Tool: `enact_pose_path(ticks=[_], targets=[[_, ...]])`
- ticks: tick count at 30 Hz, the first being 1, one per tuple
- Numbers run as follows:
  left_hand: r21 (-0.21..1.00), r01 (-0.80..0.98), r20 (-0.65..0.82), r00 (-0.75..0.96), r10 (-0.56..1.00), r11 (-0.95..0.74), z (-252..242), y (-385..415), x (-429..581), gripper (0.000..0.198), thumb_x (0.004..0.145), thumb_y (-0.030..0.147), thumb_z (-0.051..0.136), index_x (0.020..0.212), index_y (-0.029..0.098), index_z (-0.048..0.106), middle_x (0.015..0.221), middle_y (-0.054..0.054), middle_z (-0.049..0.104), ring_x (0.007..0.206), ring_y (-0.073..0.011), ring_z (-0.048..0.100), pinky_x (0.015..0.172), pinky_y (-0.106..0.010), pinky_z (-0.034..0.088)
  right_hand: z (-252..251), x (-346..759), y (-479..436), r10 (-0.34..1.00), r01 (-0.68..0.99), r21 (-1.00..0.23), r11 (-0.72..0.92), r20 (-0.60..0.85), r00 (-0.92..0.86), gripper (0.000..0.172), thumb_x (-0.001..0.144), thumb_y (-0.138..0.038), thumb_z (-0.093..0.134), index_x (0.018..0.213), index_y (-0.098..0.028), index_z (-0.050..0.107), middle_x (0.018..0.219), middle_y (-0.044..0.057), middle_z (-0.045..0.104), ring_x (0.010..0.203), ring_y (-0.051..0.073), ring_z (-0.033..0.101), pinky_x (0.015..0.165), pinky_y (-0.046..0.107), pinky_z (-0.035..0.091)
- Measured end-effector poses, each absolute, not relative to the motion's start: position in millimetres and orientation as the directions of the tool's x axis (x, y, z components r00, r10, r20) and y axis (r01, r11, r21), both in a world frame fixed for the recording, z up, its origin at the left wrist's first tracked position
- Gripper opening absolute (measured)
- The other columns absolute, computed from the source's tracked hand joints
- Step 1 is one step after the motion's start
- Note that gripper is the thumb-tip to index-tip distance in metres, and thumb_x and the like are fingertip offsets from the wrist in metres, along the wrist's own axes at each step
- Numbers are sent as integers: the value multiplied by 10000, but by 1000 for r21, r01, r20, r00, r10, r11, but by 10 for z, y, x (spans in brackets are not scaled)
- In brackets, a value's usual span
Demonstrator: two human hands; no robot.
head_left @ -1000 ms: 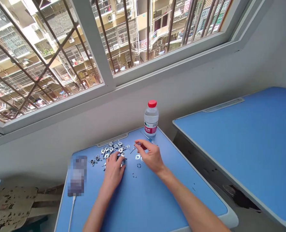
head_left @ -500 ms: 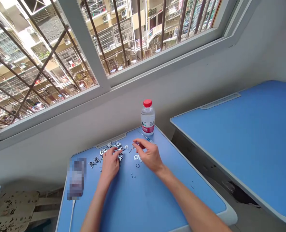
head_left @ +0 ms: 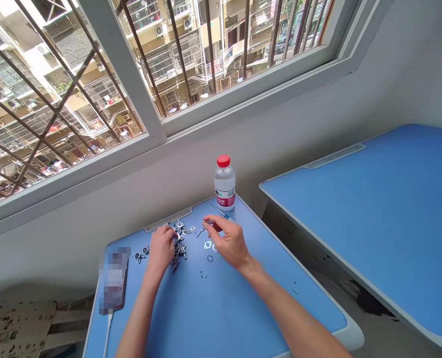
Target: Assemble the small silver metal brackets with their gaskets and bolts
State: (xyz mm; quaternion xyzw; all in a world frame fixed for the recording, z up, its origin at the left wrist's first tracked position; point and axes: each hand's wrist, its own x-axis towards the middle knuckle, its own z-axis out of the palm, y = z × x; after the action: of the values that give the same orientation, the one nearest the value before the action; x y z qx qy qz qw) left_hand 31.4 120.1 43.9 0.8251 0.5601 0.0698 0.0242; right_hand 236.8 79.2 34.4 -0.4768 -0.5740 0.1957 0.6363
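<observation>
1. I see the right hand [head_left: 229,242] pinching a small metal piece [head_left: 200,232] between thumb and fingertips, its thin rod poking out to the left.
2. The left hand [head_left: 162,248] bends over the metal parts [head_left: 181,250], fingers curled down among them; I cannot tell whether it grips one. The parts spread from under its fingers to its right, and a few loose pieces [head_left: 141,252] lie just to its left.
3. Just below the right fingertips I make out a flat eared plate [head_left: 207,245]; nearer the wearer come a dark ring [head_left: 210,258] and some tiny bits [head_left: 203,275].
4. Beyond the right hand stand a bottle [head_left: 224,186] and, between them, a slim tool [head_left: 222,212].
5. I judge the step in hand to be picking through the parts on the left while the right hand holds its piece ready.
6. To my mind, the next move calls for a light, careful left pinch that separates one part from its neighbours, with the right pinch kept steady.
</observation>
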Motion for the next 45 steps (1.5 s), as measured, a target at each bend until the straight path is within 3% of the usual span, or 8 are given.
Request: enact_pose_path(ticks=[3,7,14,20,26,32,38,45], targets=[[104,911,56,395,917,-398,474,1293,444,368,918,25,396,1058,211,680,1094,-69,682,1057,-233,606,852,-358,426,350,2393,803,794,305,-835,458,539,283,120,876,-219,566,897,-197,682,755,17,710,547,135,626,589,259,534],[75,884,-22,464,885,-462,456,1390,629,342,918,56,472,1131,238,668,1104,-55,682,1072,-235,604,892,-364,401,350,2429,829,791,316,-841,439,529,308,126,879,-242,567,891,-196,684,752,19,714,552,137,631,602,262,545],[8,867,-106,495,862,-498,389,1412,809,369,940,57,428,1168,229,661,1043,-86,652,992,-237,613,872,-353,412,340,2444,840,788,320,-841,437,529,316,132,884,-251,564,902,-196,683,750,20,714,570,143,641,609,266,548],[1,847,-140,527,838,-532,374,1277,913,315,951,67,400,1035,186,679,996,-86,647,930,-226,610,846,-331,438,358,2462,845,775,315,-837,447,538,331,124,881,-233,567,893,-194,684,733,10,703,525,127,609,576,257,530],[78,827,-142,561,815,-556,373,1147,855,261,910,50,462,982,194,668,996,-73,655,975,-235,621,871,-350,453,364,2462,842,774,316,-839,443,536,338,128,881,-237,572,896,-188,689,727,10,697,516,124,602,574,255,526],[162,840,-89,534,841,-517,320,1227,819,437,869,41,508,1261,228,550,1301,-90,526,1140,-224,565,976,-343,441,364,2475,841,787,292,-854,431,514,342,140,881,-286,581,896,-195,686,737,17,705,532,135,619,578,262,544],[222,858,-105,493,864,-463,278,1199,853,276,905,67,449,1077,184,631,1124,-81,599,953,-191,612,867,-292,476,362,2477,845,802,273,-870,410,486,347,181,875,-350,597,893,-192,683,679,11,684,498,150,626,562,280,548],[289,845,-108,496,862,-450,250,934,903,217,903,87,505,1004,180,673,1085,-73,629,905,-186,622,820,-271,480,347,2469,834,812,297,-866,402,487,322,204,869,-379,606,895,-194,687,674,16,684,500,161,637,551,287,552]])
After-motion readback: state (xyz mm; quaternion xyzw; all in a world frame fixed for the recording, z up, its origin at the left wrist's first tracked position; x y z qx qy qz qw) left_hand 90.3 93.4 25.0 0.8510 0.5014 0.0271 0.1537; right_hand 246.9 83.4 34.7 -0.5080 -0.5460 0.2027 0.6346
